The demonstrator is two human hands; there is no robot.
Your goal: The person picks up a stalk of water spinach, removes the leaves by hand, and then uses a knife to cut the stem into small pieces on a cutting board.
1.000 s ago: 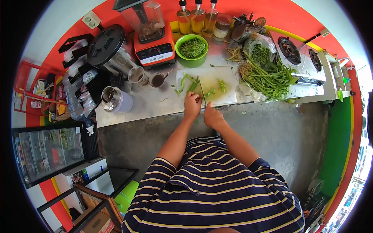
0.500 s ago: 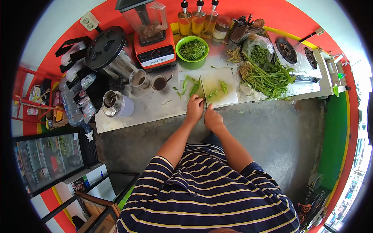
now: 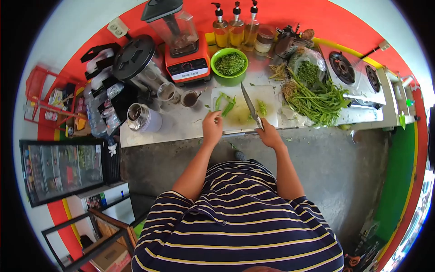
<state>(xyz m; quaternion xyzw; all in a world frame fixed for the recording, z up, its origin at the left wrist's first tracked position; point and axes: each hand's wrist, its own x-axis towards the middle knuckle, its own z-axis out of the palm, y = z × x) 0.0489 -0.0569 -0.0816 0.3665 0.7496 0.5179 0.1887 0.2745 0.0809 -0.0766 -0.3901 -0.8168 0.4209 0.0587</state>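
Note:
My right hand (image 3: pixel 270 136) is wrapped round the handle of a kitchen knife (image 3: pixel 249 102), its blade slanting up and left over the white cutting board (image 3: pixel 235 119). My left hand (image 3: pixel 212 128) is at the board's front left corner, fingers loosely bent and apart, with nothing visible in them. Just beyond its fingertips lie long green leaves (image 3: pixel 229 107). A small heap of chopped greens (image 3: pixel 261 107) rests on the board, right of the blade. Behind the board stands a green bowl (image 3: pixel 230 81) filled with chopped greens.
A bunch of leafy stems (image 3: pixel 317 102) lies at the right, near a gas stove (image 3: pixel 344 68). Left of the board are a cup of dark liquid (image 3: pixel 189 98), a clear cup (image 3: pixel 168 92) and a red blender (image 3: pixel 188 63). Pump bottles (image 3: pixel 236 31) line the wall.
My hands have moved apart, left hand leftward and right hand to the right. The knife has swung to a slant. Fewer chopped bits show near the blade's lower end.

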